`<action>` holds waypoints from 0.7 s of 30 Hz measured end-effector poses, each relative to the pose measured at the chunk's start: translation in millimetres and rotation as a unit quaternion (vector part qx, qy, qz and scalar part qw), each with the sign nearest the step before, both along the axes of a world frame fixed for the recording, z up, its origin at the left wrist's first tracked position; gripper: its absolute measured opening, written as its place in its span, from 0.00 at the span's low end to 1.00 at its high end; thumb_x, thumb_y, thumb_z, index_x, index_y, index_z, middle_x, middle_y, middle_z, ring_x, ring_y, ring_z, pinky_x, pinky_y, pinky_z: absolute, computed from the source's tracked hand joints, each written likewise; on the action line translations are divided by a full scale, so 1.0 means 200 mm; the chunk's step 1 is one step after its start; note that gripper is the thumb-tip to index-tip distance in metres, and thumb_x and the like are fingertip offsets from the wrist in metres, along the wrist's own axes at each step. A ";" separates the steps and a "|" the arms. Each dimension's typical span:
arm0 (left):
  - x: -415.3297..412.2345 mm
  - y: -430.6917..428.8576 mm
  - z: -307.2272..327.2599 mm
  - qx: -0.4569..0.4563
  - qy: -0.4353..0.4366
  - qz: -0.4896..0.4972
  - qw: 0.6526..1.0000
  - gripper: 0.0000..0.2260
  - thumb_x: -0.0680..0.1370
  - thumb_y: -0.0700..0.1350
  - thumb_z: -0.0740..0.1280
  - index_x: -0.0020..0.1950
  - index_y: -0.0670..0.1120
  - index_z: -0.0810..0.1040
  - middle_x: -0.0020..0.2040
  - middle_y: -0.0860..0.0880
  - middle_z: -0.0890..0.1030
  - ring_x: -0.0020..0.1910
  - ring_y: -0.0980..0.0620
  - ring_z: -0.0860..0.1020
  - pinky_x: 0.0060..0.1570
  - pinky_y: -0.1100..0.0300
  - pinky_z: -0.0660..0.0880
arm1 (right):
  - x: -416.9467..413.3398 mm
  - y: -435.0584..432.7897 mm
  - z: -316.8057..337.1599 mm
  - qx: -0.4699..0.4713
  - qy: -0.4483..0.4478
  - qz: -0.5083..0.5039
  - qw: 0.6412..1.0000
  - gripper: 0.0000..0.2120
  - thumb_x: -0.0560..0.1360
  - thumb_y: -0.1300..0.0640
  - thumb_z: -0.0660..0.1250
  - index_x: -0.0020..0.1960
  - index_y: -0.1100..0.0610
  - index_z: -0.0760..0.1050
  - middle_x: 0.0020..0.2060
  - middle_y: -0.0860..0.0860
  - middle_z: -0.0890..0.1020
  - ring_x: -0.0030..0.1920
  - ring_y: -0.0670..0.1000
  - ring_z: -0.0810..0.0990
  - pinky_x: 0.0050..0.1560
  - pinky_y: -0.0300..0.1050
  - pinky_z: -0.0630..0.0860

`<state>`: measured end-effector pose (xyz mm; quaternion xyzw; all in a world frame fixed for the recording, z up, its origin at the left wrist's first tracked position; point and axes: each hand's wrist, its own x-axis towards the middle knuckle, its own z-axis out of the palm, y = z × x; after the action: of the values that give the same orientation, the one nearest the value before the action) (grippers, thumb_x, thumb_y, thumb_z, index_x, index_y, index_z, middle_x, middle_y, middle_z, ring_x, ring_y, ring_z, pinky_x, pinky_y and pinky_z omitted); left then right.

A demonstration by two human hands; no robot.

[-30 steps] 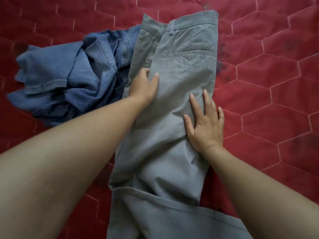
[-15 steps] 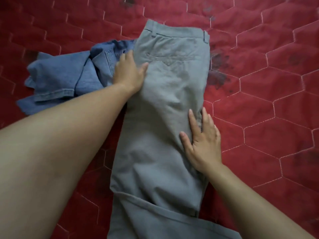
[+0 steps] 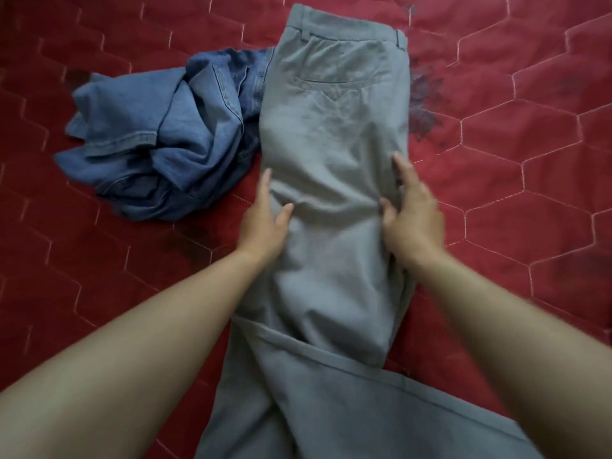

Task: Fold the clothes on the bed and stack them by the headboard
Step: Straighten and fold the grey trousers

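Grey trousers (image 3: pixel 334 134) lie lengthwise down the middle of the red bed cover, folded leg over leg, waistband at the far end and back pocket up. Their lower legs bend across towards the near right. My left hand (image 3: pixel 265 220) rests flat at the trousers' left edge, fingers apart, thumb on the cloth. My right hand (image 3: pixel 412 210) lies on the right edge at thigh height, fingers curled against the fabric; whether it pinches the cloth I cannot tell. A crumpled pile of blue denim clothes (image 3: pixel 159 144) lies left of the trousers, touching them near the waistband.
The red quilted bed cover (image 3: pixel 516 160) with a hexagon stitch pattern fills the view. Dark stains mark it just right of the trousers' hip. No headboard or bed edge shows.
My left hand has slid down from the hip area to the thigh at the left edge. My right hand has stayed at the right edge, its fingers now curled.
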<state>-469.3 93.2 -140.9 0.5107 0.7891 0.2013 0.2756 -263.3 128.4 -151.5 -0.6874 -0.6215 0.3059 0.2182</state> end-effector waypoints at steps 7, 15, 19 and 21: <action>0.36 0.30 0.20 0.041 0.068 -0.053 0.995 0.33 0.76 0.44 0.66 0.75 0.58 0.53 0.66 0.45 0.69 0.63 0.43 0.70 0.61 0.47 0.67 | 0.44 0.22 0.26 0.060 -0.042 -0.021 0.997 0.35 0.75 0.47 0.65 0.76 0.47 0.50 0.73 0.55 0.56 0.72 0.54 0.58 0.71 0.48 0.58; 0.33 -0.64 0.11 -0.093 0.053 -0.008 0.994 0.31 0.76 0.51 0.66 0.75 0.52 0.56 0.71 0.43 0.60 0.67 0.40 0.64 0.63 0.45 0.65 | 0.67 -0.77 0.09 -0.110 -0.118 0.047 0.986 0.31 0.72 0.44 0.67 0.69 0.57 0.65 0.64 0.58 0.69 0.64 0.61 0.67 0.63 0.57 0.67; 0.28 -1.11 0.08 -0.171 0.108 -0.038 0.979 0.30 0.76 0.51 0.66 0.75 0.51 0.57 0.72 0.44 0.59 0.70 0.43 0.62 0.64 0.47 0.63 | 0.71 -1.09 0.07 -0.161 -0.140 0.095 0.972 0.18 0.71 0.43 0.68 0.57 0.51 0.74 0.52 0.50 0.77 0.56 0.56 0.74 0.50 0.50 0.65; 0.27 -1.27 0.09 -0.201 0.131 -0.053 0.969 0.31 0.76 0.51 0.65 0.75 0.52 0.55 0.74 0.43 0.56 0.72 0.42 0.58 0.67 0.46 0.60 | 0.71 -1.16 0.07 -0.172 -0.156 0.115 0.966 0.15 0.71 0.47 0.69 0.54 0.52 0.73 0.51 0.51 0.77 0.55 0.56 0.74 0.49 0.50 0.64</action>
<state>-415.8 -161.3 -123.8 0.5080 0.8142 -0.0453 0.2774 -120.8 -104.6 -137.1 -0.6775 -0.6609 0.3203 -0.0396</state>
